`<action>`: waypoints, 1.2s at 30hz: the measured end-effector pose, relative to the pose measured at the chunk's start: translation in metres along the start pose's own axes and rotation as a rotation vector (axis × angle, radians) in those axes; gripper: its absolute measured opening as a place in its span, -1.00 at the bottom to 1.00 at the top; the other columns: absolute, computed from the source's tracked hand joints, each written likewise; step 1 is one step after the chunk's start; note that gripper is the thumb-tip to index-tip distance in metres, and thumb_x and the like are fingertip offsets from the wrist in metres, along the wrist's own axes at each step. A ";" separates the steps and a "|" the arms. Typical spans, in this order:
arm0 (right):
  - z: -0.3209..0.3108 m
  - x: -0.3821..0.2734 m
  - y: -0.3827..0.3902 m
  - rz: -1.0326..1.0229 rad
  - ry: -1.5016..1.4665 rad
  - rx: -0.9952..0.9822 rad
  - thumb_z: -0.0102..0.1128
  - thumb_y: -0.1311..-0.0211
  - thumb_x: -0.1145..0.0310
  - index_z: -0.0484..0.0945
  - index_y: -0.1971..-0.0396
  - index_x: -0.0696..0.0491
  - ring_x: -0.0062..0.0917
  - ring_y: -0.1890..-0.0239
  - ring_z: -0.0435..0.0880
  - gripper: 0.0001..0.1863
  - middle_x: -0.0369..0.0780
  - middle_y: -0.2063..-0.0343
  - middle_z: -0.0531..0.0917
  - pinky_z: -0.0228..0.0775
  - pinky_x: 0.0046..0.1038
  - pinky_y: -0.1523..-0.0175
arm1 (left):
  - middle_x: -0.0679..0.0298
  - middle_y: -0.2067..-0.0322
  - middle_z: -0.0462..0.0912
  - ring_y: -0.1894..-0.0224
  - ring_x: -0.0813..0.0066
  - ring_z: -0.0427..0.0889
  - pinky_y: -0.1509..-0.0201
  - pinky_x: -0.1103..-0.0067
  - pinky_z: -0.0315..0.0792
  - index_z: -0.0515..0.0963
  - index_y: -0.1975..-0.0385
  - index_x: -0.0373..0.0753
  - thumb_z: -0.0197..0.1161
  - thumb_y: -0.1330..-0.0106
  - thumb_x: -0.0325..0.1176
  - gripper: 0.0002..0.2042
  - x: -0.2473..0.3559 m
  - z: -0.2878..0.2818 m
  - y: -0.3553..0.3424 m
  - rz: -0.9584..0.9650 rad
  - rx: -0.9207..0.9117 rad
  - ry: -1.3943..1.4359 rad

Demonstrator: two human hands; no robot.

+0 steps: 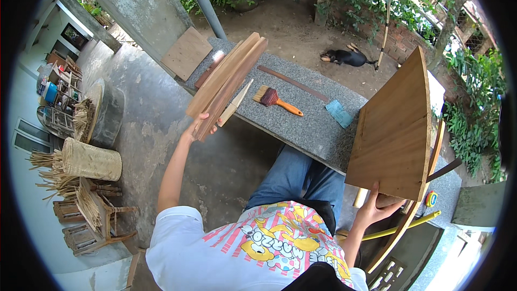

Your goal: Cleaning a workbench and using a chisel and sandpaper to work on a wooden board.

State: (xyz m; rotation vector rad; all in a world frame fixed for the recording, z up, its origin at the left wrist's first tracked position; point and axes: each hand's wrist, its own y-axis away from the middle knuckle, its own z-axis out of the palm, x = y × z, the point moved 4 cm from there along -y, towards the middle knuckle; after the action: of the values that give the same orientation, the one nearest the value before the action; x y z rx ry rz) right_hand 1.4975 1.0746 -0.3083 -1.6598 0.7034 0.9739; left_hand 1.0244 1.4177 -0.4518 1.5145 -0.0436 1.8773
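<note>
The long grey stone table (pixel 318 124) runs across the yard, and the person stands close behind it. The biggest piece in hand is a wide curved wooden panel (pixel 396 129), held upright at the right end of the table; the right hand (pixel 377 205) supports it from below, its fingers clenched on the lower edge. The left hand (pixel 196 126) is raised over the left part of the table, its fingers grasping a bundle of long wooden slats (pixel 229 78) that point up and away. Both loads are in the air, so I judge that nothing is put down yet. On the table lie a thin dark strip (pixel 293 83), a brush with an orange handle (pixel 276 99) and a small blue cloth (pixel 339 113).
</note>
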 end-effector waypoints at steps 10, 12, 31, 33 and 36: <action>0.000 -0.002 -0.001 0.002 0.038 -0.003 0.41 -0.17 0.45 0.13 -0.36 0.21 -0.37 -0.34 0.27 -0.18 -0.10 -0.31 0.29 0.01 -0.29 -0.43 | 0.10 0.12 0.63 0.43 0.41 0.64 0.42 0.57 0.51 0.39 -0.13 -0.41 0.17 -0.28 -0.01 -0.40 0.021 -0.018 0.001 -0.006 0.029 -0.117; 0.001 -0.002 0.000 -0.010 0.048 0.003 0.42 -0.16 0.46 0.14 -0.36 0.21 -0.37 -0.33 0.28 -0.18 -0.10 -0.31 0.29 0.03 -0.30 -0.42 | 0.10 0.12 0.64 0.41 0.41 0.66 0.41 0.57 0.53 0.39 -0.13 -0.41 0.18 -0.29 -0.04 -0.42 0.029 -0.015 0.002 0.016 0.073 -0.204; 0.007 -0.008 0.002 -0.020 0.005 -0.003 0.41 -0.13 0.49 0.20 -0.31 0.19 -0.35 -0.27 0.34 -0.23 -0.09 -0.23 0.36 0.06 -0.29 -0.38 | 0.01 0.09 0.66 0.19 0.33 0.73 0.14 0.53 0.62 0.44 -0.11 -0.47 0.14 -0.41 -0.05 -0.46 0.004 -0.016 0.008 -0.011 0.179 -0.162; 0.008 -0.010 0.001 -0.015 0.003 -0.001 0.41 -0.13 0.48 0.20 -0.31 0.20 -0.35 -0.28 0.34 -0.22 -0.09 -0.23 0.36 0.05 -0.29 -0.38 | 0.00 0.07 0.66 0.18 0.32 0.73 0.13 0.52 0.62 0.42 -0.14 -0.45 0.09 -0.43 0.00 -0.43 0.001 -0.021 0.012 -0.052 0.178 -0.124; 0.008 -0.009 0.001 -0.023 0.007 -0.009 0.41 -0.13 0.48 0.19 -0.32 0.19 -0.36 -0.27 0.34 -0.22 -0.10 -0.23 0.35 0.06 -0.29 -0.38 | 0.03 0.06 0.66 0.15 0.33 0.72 0.11 0.49 0.62 0.40 -0.17 -0.41 0.01 -0.44 0.11 -0.37 -0.001 -0.020 0.019 -0.072 0.170 -0.160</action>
State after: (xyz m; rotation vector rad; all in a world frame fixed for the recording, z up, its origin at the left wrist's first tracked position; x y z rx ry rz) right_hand 1.4897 1.0813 -0.3019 -1.6767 0.6838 0.9566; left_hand 0.9975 1.4113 -0.4514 1.7562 0.0983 1.7364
